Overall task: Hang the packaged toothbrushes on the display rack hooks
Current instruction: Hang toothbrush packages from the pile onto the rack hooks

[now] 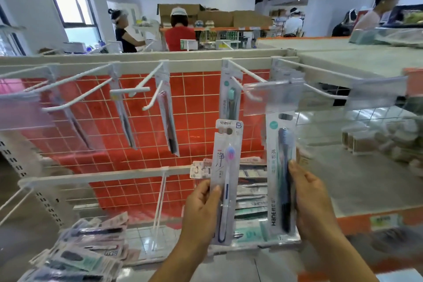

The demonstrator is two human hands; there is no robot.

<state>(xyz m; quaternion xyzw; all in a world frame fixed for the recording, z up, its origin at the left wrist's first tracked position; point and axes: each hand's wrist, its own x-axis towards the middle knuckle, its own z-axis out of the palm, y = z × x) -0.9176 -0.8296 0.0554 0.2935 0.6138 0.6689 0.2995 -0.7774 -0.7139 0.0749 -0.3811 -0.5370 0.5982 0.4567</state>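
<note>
Two carded toothbrushes rise toward the rack: the left hand (201, 208) pinches the white-brush pack (225, 181) at its lower edge, the right hand (309, 204) clasps the dark-brush pack (281, 174) mid-card. Both look light, thin and bendy, best gripped low so the hang holes stay free. The nearest hook (246, 86) waits at twelve o'clock.

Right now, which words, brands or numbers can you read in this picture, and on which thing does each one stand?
"HANE": printed sideways, low on the pack in the right hand.
"炫彩": on the same pack, beside the brush head.
"净": large character on the pack in the left hand; its top brand line is too blurred.
Orange shelf's price label: unreadable.
Loose packs: unreadable.
</note>
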